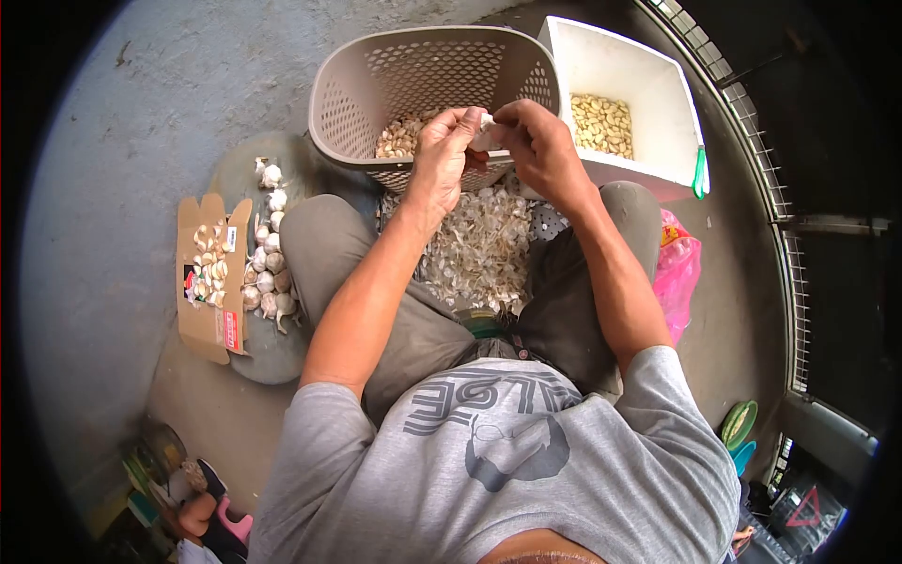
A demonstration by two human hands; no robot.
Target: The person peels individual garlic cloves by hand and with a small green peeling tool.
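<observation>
Above the front rim of a tall brown basket (pixel 338 103), my left hand (pixel 444 155) and my right hand (pixel 542 148) meet around a whitish piece of garlic (pixel 486 134). Fingers of both hands are closed on it, and they hide part of it. Unpeeled cloves (pixel 402 136) lie at the bottom of the basket. Right of it, a white foam box (pixel 658 94) holds peeled cloves (pixel 602 125). Between my legs is a heap of papery garlic skins (pixel 479 249).
To the left, whole garlic bulbs (pixel 266 258) lie in a column beside an opened cardboard box (pixel 199 324) with loose cloves. A pink bag (pixel 678 282) sits by my right knee. Part of another person (pixel 197 515) shows at lower left. A metal grille (pixel 799 310) runs along the right.
</observation>
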